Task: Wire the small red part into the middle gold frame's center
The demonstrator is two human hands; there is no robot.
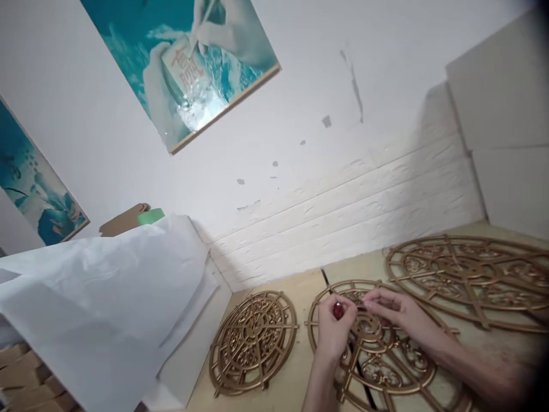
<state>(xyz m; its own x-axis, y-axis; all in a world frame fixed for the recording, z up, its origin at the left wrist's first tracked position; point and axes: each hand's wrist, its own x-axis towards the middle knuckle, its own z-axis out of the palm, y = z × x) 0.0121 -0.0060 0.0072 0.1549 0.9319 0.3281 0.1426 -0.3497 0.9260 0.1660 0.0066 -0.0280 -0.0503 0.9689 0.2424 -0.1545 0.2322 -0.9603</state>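
Observation:
My left hand (pixel 333 331) is closed in a pinch over the middle gold openwork disc (pixel 381 357), with a small red thing (pixel 338 310) at its thumb. My right hand (pixel 392 307) reaches in from the right, fingers curled and pinched on something small against the left hand's fingertips, above the same disc's upper rim. What the fingers grip is too small to name. A smaller gold disc (pixel 253 342) lies to the left, untouched. A much larger gold disc (pixel 467 274) lies at the back right.
The discs rest on a pale wooden tabletop (pixel 300 377) against a white brick-textured wall (pixel 343 217). A big sheet of white paper (pixel 107 297) drapes over things at the left. Cardboard edges (pixel 21 377) show at bottom left. Two teal posters (pixel 193 63) hang above.

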